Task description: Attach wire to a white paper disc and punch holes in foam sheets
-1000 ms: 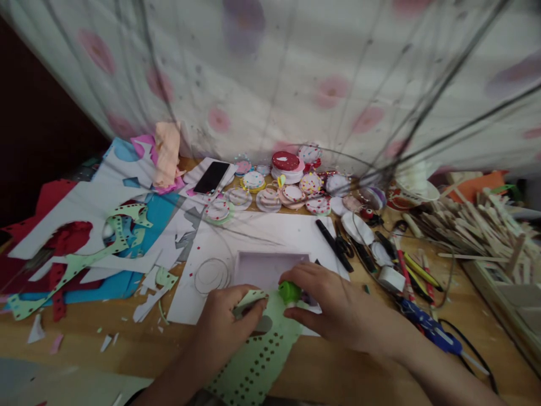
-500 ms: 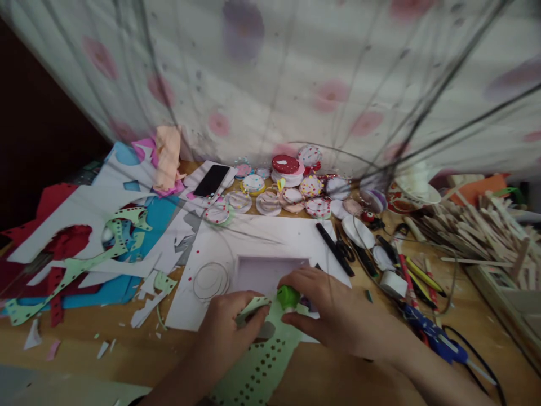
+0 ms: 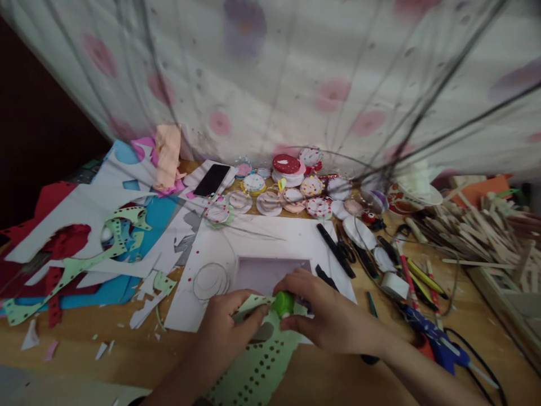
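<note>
Above the white sheet, two hands at one paper

In front of us, at the near side of the white sheet [image 3: 186, 299], our right hand [image 3: 325, 313] holds a small green object [image 3: 283, 304], thumb and fingers closed around its sides. The fingers of our left hand [image 3: 230, 321] pinch the dotted green paper [image 3: 262, 361], and its top edge curls up between them. This paper lies between our two hands and reaches toward us over the counter [image 3: 127, 341]. The object is just beside the left thumb; whether it touches the paper, we cannot tell.

In our judgement, the step is to bring object and paper together. To do it well, we should hold the paper taut and level, set the object square to it, and leave the thumb clear. The lilac tray [image 3: 257, 273] behind may hinder the knuckles, so small movements seem better.
</note>
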`<state>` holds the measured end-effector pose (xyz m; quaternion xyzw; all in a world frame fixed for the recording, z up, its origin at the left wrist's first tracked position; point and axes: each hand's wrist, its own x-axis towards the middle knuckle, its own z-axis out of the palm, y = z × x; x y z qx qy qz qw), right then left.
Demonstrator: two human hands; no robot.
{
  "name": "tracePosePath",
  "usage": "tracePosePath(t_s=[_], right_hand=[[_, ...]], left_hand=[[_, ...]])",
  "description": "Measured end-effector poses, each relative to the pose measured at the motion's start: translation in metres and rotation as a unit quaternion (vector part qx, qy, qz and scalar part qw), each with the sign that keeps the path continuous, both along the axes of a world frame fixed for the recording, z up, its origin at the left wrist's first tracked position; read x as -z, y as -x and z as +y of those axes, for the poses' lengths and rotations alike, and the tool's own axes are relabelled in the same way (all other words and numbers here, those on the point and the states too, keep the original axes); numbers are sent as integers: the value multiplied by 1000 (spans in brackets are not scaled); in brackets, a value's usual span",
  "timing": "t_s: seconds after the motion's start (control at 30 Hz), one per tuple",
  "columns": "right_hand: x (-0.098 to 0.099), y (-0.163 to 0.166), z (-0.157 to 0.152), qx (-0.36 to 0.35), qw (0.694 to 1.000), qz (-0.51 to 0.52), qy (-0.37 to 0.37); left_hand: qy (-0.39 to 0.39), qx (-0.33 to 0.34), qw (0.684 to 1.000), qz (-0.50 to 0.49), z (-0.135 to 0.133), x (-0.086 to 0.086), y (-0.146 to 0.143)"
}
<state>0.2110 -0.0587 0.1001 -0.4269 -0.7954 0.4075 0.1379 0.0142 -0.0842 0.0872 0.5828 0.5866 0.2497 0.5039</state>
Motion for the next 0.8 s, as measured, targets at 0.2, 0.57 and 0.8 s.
tracePosePath(t_s=[0.2,0.57,0.8], right_hand=[[-4,9,0,14,999,-4,-43],[-4,13,2,9,996,-12,-89],[5,16,1,0,993,-31,-111]], left_hand=[[-22,15,1000,12,1,1,2],[-32,111,993,-20,24,-18,16],[-85,97,991,19,21,-6,2]])
